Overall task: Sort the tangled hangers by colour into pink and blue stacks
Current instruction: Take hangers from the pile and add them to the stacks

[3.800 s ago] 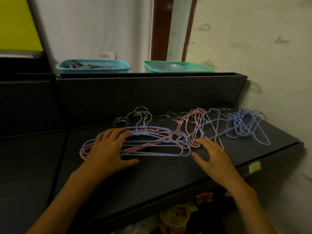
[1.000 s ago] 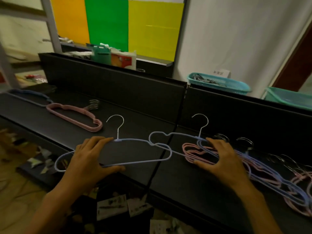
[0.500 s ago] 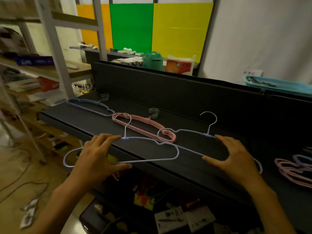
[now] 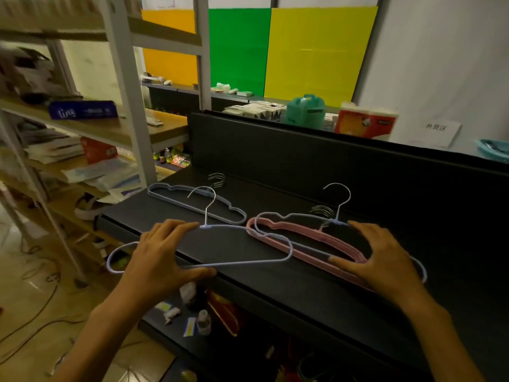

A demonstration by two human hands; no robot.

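Observation:
My left hand grips a blue hanger by its top bar and bottom wire, holding it over the front edge of the dark shelf. Fingers and thumb of my right hand hold a second blue hanger, which hovers over the pink stack lying on the shelf. Farther left on the shelf lies the blue stack, its metal hooks pointing to the back panel. The tangled pile is out of view to the right.
A black back panel rises behind the shelf. To the left stands a grey metal rack with wooden boards full of boxes and papers. Small goods sit on the lower shelf under my hands. Cables lie on the floor at the left.
I have carried the two blue hangers leftward, away from the tangled pile. The view swung left with them, and the pink and blue stacks now lie right under and ahead of my hands.

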